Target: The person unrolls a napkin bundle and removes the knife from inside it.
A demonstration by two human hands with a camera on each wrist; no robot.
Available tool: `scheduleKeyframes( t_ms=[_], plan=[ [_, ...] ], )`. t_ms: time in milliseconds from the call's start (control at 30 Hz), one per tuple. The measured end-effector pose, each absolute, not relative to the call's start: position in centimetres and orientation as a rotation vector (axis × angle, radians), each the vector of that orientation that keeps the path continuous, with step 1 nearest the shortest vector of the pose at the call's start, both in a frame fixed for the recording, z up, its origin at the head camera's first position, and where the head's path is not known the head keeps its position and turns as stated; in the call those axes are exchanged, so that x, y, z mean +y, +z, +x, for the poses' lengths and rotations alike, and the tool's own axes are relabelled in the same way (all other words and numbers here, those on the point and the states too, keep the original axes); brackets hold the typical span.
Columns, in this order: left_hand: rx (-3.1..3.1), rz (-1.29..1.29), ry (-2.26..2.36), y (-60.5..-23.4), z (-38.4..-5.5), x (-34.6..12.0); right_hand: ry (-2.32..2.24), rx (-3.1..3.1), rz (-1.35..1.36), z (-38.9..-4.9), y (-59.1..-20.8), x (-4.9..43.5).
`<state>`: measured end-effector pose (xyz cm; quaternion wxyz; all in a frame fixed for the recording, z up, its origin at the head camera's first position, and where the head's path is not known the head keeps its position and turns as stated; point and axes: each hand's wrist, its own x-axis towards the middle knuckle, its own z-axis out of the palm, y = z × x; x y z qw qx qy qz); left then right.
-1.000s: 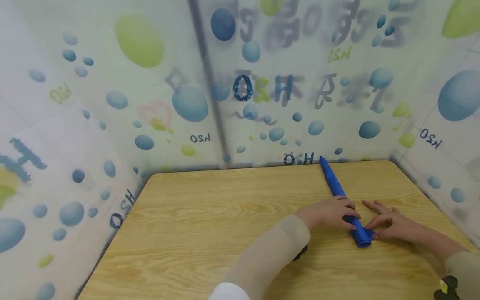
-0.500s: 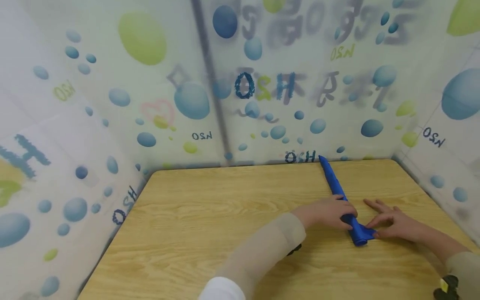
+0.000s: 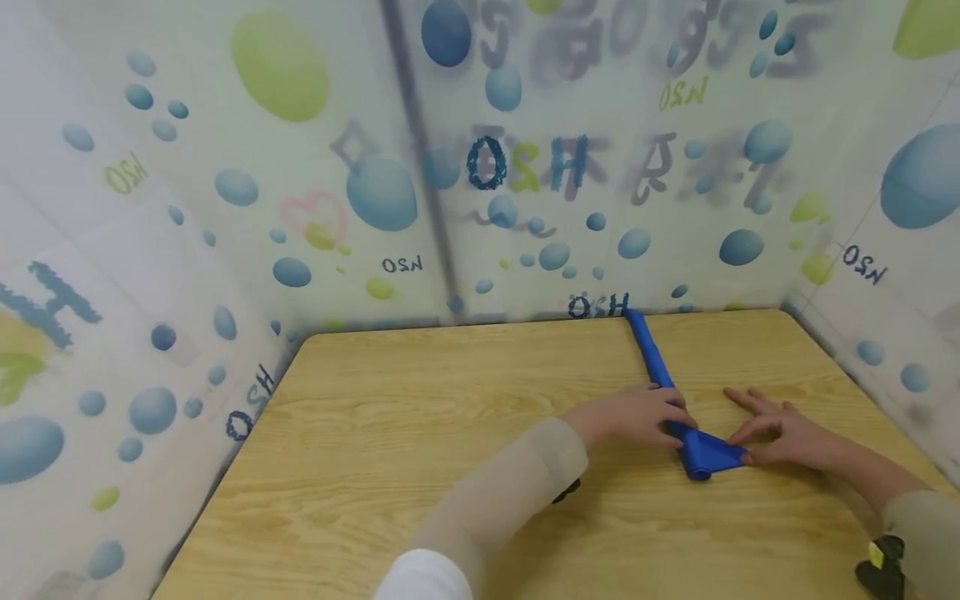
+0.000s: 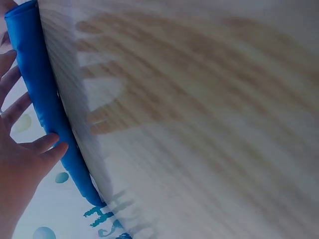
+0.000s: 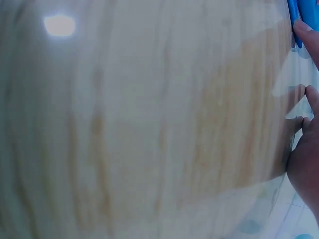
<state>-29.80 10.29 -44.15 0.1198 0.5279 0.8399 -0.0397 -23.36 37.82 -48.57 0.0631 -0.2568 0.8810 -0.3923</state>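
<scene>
A long rolled blue sheet [image 3: 651, 354] lies slantwise on the table, its far end at the table's back edge. My left hand [image 3: 633, 415] grips the roll from the left, fingers curved over it. In the left wrist view the fingers of this hand [image 4: 22, 154] show spread along the blue roll [image 4: 47, 84]. From the roll's near end a loose flap [image 3: 716, 454] spreads to the right. My right hand [image 3: 787, 437] pinches the flap's corner between thumb and forefinger, its other fingers held out. The right wrist view catches only the thumb and some fingers at its right edge.
The wood-grain table [image 3: 420, 433] has rounded back corners. A pale wall covering [image 3: 525, 250] with blue and green bubbles and lettering stands behind it and along both sides. Beige sleeves [image 3: 502, 492] cover my forearms, with a dark device at each wrist.
The roll and my left hand have moved left, turning the roll away from my right hand. More of the flap now shows unrolled, while my right hand has stayed nearly in place.
</scene>
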Motion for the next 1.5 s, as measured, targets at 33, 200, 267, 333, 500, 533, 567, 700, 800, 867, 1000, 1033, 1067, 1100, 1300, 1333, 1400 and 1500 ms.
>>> scheduleKeyframes(
  t_ms=[33,200,267,333,500,533,567,700,800,867,1000,1033,1067,1100,1300,1333,1400,1500],
  plan=[
    [2.456,1.556,-0.136,-44.1,-29.8,10.1,-1.183,2.659,-0.778,-23.5,-48.5,37.8],
    [2.477,1.568,-0.15,-43.8,-30.1,9.9,-1.172,2.666,-0.784,-24.2,-48.2,37.8],
    [2.474,1.548,-0.127,-43.7,-30.2,9.9,-1.169,2.668,-0.787,-24.5,-48.1,37.8],
    [2.459,1.52,-0.097,-43.7,-30.3,10.1,-1.17,2.662,-0.791,-24.7,-48.0,37.8],
    [2.419,1.473,-0.155,-43.9,-30.4,10.4,-1.173,2.668,-0.804,-25.1,-47.9,37.8],
    [2.412,1.47,-0.176,-43.9,-30.3,10.5,-1.175,2.669,-0.809,-25.1,-47.9,37.8],
    [2.404,1.468,-0.192,-44.0,-30.3,10.6,-1.181,2.665,-0.81,-25.1,-48.0,37.8],
    [2.387,1.474,-0.214,-44.3,-30.1,10.8,-1.184,2.661,-0.805,-24.9,-48.1,37.9],
    [2.393,1.476,-0.204,-44.6,-29.9,10.9,-1.218,2.654,-0.803,-24.7,-48.2,37.9],
    [2.392,1.462,-0.195,-44.8,-29.7,10.9,-1.279,2.628,-0.796,-24.5,-48.3,37.9],
    [2.378,1.439,-0.191,-45.1,-29.0,10.9,-1.393,2.566,-0.79,-23.9,-48.6,37.4],
    [2.378,1.439,-0.19,-45.1,-28.9,10.9,-1.408,2.551,-0.794,-23.7,-48.6,37.1],
    [2.379,1.435,-0.186,-45.1,-28.8,10.9,-1.413,2.54,-0.809,-23.6,-48.6,36.8],
    [2.379,1.437,-0.182,-45.1,-28.6,10.9,-1.409,2.53,-0.825,-23.6,-48.5,36.5],
    [2.377,1.457,-0.168,-44.8,-28.4,10.6,-1.349,2.397,-1.008,-24.4,-48.3,35.4],
    [2.375,1.459,-0.165,-44.7,-28.4,10.6,-1.34,2.383,-1.042,-24.5,-48.4,35.5],
    [2.373,1.466,-0.161,-44.5,-28.3,10.5,-1.322,2.385,-1.114,-24.6,-48.7,35.6],
    [2.375,1.487,-0.155,-44.3,-28.3,10.3,-1.296,2.414,-1.157,-24.7,-48.8,35.6]
  ],
)
